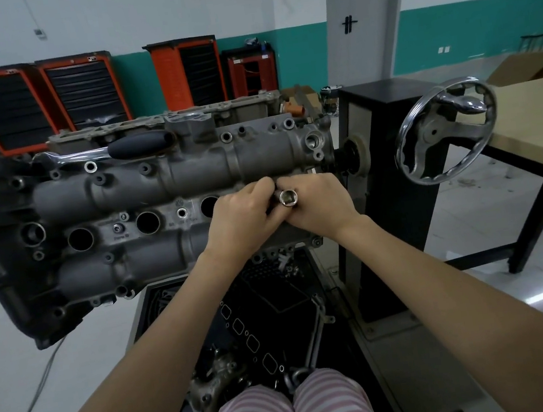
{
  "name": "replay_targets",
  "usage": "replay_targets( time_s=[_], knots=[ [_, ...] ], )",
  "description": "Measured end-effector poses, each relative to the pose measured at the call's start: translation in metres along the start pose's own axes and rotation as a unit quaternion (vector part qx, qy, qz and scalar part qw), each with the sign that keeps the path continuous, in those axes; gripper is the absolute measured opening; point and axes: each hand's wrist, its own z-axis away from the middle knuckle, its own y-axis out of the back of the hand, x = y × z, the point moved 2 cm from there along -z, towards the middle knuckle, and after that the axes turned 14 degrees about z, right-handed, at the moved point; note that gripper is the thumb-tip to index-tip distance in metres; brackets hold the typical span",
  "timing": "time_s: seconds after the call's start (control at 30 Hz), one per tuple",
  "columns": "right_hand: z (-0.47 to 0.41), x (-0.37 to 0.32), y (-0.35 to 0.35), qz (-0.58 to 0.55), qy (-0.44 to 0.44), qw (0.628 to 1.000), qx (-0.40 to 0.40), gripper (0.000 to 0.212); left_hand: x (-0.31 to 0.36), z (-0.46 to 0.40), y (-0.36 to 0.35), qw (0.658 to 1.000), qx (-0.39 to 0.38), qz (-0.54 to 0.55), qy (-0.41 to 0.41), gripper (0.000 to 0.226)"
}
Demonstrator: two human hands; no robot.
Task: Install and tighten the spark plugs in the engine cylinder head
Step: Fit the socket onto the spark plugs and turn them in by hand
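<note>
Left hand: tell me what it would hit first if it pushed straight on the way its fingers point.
The left hand points up and right across the cylinder head. Its fingertips already touch the socket held with the right hand, so that tool comes first; depth is unclear.

One engine cylinder head point(159, 200) sat on its stand. Three open spark plug wells point(80, 239) showed; a fourth, if any, was hidden under the hands. Two hands were in view, left hand point(244, 216) and right hand point(318, 204), with one chrome socket point(288, 198) between them. One ratchet wrench point(111, 150) lay on top. One handwheel point(447, 134). Four orange tool cabinets point(5, 106) lined the wall. One table point(541, 115).
</note>
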Motion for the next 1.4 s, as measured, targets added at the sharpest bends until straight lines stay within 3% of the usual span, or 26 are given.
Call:
replay_targets(
  time_s=[0.37,0.57,0.73,0.87,1.0,1.23,1.4],
  knots=[
    [0.0003,0.0021,-0.0038,0.017,0.013,0.999,-0.045,0.016,0.0047,0.0002,0.0032,0.999,-0.024,0.033,0.017,0.029],
    [-0.0001,0.0005,-0.0004,0.003,-0.003,1.0,-0.016,0.015,0.0007,0.0009,0.0018,1.0,-0.005,0.021,-0.012,0.035],
    [-0.0014,0.0004,-0.0016,0.007,0.01,0.999,-0.043,0.017,0.0064,0.0003,0.0038,0.999,-0.02,0.05,0.003,0.024],
    [-0.0002,0.0013,-0.0023,0.0,0.022,0.999,-0.031,0.012,0.0034,0.0006,0.0033,0.998,-0.024,0.044,0.03,0.03],
    [-0.0001,0.0007,-0.0018,-0.003,0.009,1.0,-0.018,0.014,0.0007,0.0004,0.0025,1.0,-0.004,0.025,0.005,0.036],
    [-0.0013,0.0006,0.0006,0.008,0.012,0.999,-0.037,0.015,0.0058,0.0001,0.0034,0.998,-0.015,0.059,0.008,0.024],
    [0.0002,0.0007,0.001,-0.012,0.012,1.0,-0.015,0.012,0.0015,0.0007,0.0026,0.998,-0.018,0.047,0.024,0.033]
  ],
)
